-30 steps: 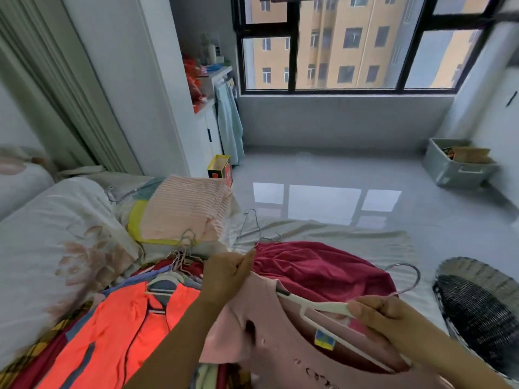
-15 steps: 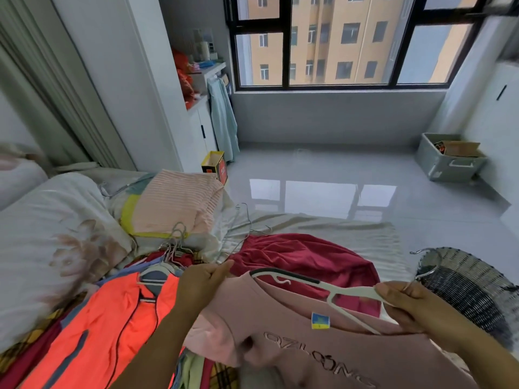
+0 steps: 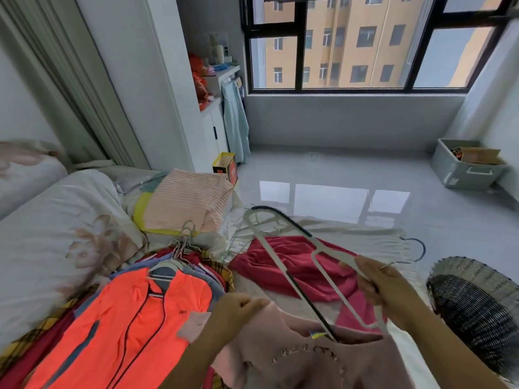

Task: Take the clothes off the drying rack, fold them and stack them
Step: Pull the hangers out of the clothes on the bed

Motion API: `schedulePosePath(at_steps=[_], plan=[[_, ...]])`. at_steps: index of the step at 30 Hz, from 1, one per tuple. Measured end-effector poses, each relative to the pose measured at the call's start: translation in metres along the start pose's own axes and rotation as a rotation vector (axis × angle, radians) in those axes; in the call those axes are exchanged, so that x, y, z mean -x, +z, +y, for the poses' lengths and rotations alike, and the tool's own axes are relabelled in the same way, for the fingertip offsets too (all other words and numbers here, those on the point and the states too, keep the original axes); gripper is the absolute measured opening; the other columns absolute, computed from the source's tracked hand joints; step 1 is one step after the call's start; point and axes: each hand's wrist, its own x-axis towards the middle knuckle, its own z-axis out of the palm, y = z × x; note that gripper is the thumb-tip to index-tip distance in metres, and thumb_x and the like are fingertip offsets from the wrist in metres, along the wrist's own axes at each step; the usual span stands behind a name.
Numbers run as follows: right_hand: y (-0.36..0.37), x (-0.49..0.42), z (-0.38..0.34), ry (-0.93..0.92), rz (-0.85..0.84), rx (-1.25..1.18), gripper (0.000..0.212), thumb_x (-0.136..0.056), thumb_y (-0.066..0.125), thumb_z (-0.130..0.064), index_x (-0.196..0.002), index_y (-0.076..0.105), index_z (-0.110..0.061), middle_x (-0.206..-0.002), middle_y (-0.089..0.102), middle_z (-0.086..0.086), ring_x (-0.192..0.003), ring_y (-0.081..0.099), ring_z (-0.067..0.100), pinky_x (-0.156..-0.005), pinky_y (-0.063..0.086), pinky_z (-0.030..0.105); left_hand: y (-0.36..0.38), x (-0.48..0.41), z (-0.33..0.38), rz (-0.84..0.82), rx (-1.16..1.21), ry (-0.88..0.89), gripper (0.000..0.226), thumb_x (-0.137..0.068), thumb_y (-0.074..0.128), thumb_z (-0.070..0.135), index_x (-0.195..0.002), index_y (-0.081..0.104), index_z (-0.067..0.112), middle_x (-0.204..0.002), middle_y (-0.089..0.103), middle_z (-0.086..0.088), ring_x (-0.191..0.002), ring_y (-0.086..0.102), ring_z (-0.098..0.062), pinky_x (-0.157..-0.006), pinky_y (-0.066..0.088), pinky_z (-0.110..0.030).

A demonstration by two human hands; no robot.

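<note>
Left hand (image 3: 236, 307) is pinching the pink shirt (image 3: 309, 360) at the shoulder, fingers curled; the shirt is lying just nearside of the crimson garment (image 3: 252, 268). Right hand (image 3: 384, 284) is gripping the white hanger (image 3: 337, 253) by its neck. The hanger is slanting over that garment, one tip inside the collar.

Glossy floor (image 3: 323, 175), woven basket (image 3: 477, 304)

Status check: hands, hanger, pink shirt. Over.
Left hand gripping pink shirt near the neckline. Right hand gripping white hanger by the hook. Hanger mostly out, lower end inside the neck opening.
</note>
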Motion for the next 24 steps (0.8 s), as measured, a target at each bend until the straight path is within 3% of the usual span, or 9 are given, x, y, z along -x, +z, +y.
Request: schedulePosePath(at_steps=[2, 4, 6, 8, 10, 13, 17, 20, 24], plan=[[-0.003, -0.003, 0.003, -0.021, 0.07, -0.065, 0.076, -0.048, 0.079, -0.066, -0.088, 0.07, -0.002, -0.046, 0.027, -0.004, -0.039, 0.019, 0.007, -0.036, 0.019, 0.015, 0.006, 0.006, 0.001, -0.146, 0.0, -0.038, 0.049, -0.052, 0.058, 0.069, -0.051, 0.039, 0.024, -0.044, 0.037, 0.012, -0.046, 0.035, -0.001, -0.048, 0.026, -0.017], [-0.011, -0.005, 0.007, -0.056, 0.141, -0.157, 0.069, -0.05, 0.078, -0.065, -0.086, 0.068, -0.007, -0.046, 0.028, -0.006, -0.037, 0.019, 0.006, -0.036, 0.018, 0.015, 0.005, 0.012, -0.007, -0.405, -0.286, -0.029, 0.035, -0.066, 0.07, 0.051, -0.061, 0.044, 0.028, -0.055, 0.044, 0.012, -0.052, 0.039, 0.001, -0.049, 0.031, -0.013], [-0.018, -0.006, 0.012, -0.087, 0.224, -0.261, 0.057, -0.066, 0.069, -0.055, -0.092, 0.064, -0.005, -0.045, 0.029, -0.007, -0.035, 0.02, 0.004, -0.035, 0.018, 0.014, 0.006, 0.016, -0.019, -0.607, -0.574, 0.031, 0.033, -0.078, 0.069, 0.037, -0.061, 0.044, 0.024, -0.046, 0.042, 0.01, -0.045, 0.035, -0.002, -0.046, 0.026, -0.017], [-0.026, -0.006, 0.017, -0.113, 0.313, -0.411, 0.047, -0.078, 0.054, -0.045, -0.103, 0.057, -0.006, -0.044, 0.029, -0.009, -0.033, 0.02, 0.003, -0.033, 0.018, 0.015, 0.01, 0.017, -0.027, -0.678, -0.533, 0.024, 0.024, -0.082, 0.066, 0.03, -0.069, 0.06, 0.01, -0.04, 0.046, 0.019, -0.042, 0.038, 0.003, -0.05, 0.022, -0.019], [-0.03, -0.006, 0.022, -0.146, 0.374, -0.566, 0.039, -0.087, 0.044, -0.041, -0.108, 0.056, -0.011, -0.042, 0.028, -0.01, -0.033, 0.02, 0.002, -0.033, 0.018, 0.015, 0.012, 0.016, -0.032, -0.615, -0.348, 0.002, 0.015, -0.078, 0.061, 0.025, -0.068, 0.063, 0.014, -0.044, 0.048, 0.029, -0.047, 0.042, 0.011, -0.056, 0.029, -0.019], [-0.027, -0.008, 0.025, -0.151, 0.464, -0.67, 0.036, -0.091, 0.04, -0.042, -0.106, 0.057, -0.014, -0.042, 0.028, -0.011, -0.034, 0.021, 0.002, -0.034, 0.018, 0.015, 0.016, 0.014, -0.025, -0.472, -0.063, -0.047, 0.009, -0.073, 0.054, 0.023, -0.067, 0.057, 0.028, -0.069, 0.054, 0.019, -0.068, 0.05, 0.015, -0.067, 0.035, -0.011], [-0.039, -0.011, 0.012, -0.249, 0.637, -0.832, 0.024, -0.099, 0.037, -0.036, -0.098, 0.056, -0.021, -0.042, 0.029, -0.012, -0.035, 0.02, 0.002, -0.036, 0.017, 0.015, 0.016, 0.016, -0.011, -0.228, 0.342, -0.325, 0.013, -0.09, 0.053, 0.023, -0.094, 0.064, 0.019, -0.091, 0.068, -0.005, -0.086, 0.064, -0.014, -0.078, 0.05, -0.028], [-0.06, -0.004, 0.014, -0.201, 0.713, -0.768, 0.007, -0.09, 0.049, -0.025, -0.093, 0.054, -0.021, -0.041, 0.03, -0.012, -0.033, 0.019, 0.003, -0.035, 0.016, 0.015, 0.012, 0.001, 0.001, -0.027, 0.551, -0.478, 0.012, -0.094, 0.052, 0.014, -0.087, 0.062, 0.014, -0.082, 0.066, -0.01, -0.077, 0.062, -0.021, -0.067, 0.05, -0.03], [-0.074, 0.017, 0.04, -0.041, 0.726, -0.531, 0.019, -0.097, 0.044, -0.029, -0.086, 0.056, -0.019, -0.039, 0.034, -0.012, -0.03, 0.021, 0.002, -0.032, 0.017, 0.014, 0.033, -0.035, 0.044, 0.03, 0.709, -0.473, 0.019, -0.093, 0.054, 0.018, -0.093, 0.063, 0.002, -0.102, 0.062, -0.031, -0.086, 0.059, -0.029, -0.091, 0.049, -0.046]])
